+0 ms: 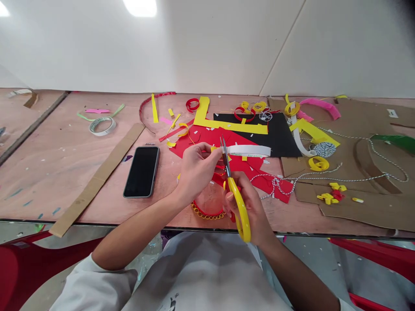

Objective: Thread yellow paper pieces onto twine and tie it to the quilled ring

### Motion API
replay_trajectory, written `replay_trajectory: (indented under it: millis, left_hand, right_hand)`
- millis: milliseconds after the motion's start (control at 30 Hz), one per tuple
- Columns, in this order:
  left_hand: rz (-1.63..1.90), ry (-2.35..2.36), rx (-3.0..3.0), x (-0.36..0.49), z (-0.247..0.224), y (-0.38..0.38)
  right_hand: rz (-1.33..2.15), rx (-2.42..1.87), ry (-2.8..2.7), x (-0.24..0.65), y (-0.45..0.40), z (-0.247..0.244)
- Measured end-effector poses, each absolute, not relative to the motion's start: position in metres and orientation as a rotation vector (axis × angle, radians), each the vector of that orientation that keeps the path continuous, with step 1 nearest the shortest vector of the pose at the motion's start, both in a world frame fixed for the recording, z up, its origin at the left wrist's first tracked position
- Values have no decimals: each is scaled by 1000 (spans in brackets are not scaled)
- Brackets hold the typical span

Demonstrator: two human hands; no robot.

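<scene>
Red chair (26,268), partly in view at the lower left, below the table edge. Roll of white tape (111,128), lying flat on the paint-marked table (58,151). Long cardboard strip (100,175), set diagonally, its lower end jutting past the table edge. Phone (142,172), screen dark, just beside the cardboard strip. Narrow red strip (141,111), curved, near an upright-lying yellow strip (154,109).

Left hand (198,172): thumb and fingers closed in a pinch on the left end of the white paper strip (249,150), beside the scissor blades. Red coil (192,105), near the top of an L-shaped yellow piece (233,125). Red ring edged with small yellow loops (207,215), near the table's front edge, partly hidden by the hands. Red paper (207,134), in overlapping pieces beneath the hands.

Scissors (240,207), yellow-handled, blades pointing away from the person and crossing the white paper strip. Right hand (251,203): fingers wrapped around the handles. The white paper strip, bearing green lettering, extends rightward from the blades above the red paper. Black sheet (282,136), partly under the L-shaped yellow piece. Ball of striped twine (325,149), near a yellow coil (318,163). Cardboard pieces (359,209), bearing small yellow cutouts (328,198).
</scene>
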State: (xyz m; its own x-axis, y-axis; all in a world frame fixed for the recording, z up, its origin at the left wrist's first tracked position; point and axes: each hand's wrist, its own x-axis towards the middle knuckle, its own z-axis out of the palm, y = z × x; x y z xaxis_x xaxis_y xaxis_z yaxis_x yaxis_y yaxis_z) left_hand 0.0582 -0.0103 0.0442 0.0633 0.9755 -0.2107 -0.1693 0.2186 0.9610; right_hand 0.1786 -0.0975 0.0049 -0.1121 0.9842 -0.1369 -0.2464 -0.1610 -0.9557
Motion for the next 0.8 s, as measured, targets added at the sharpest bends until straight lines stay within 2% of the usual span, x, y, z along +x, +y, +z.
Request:
replay_trajectory:
  millis: [533,800]
  left_hand:
    - [1095,1137,941,60,41,-8]
    - [1071,1069,934,52,29,14]
  right_hand:
    - [1439,-1134,-995,180,-96,-6]
    - [1409,-1278,-1003,241,-27,13]
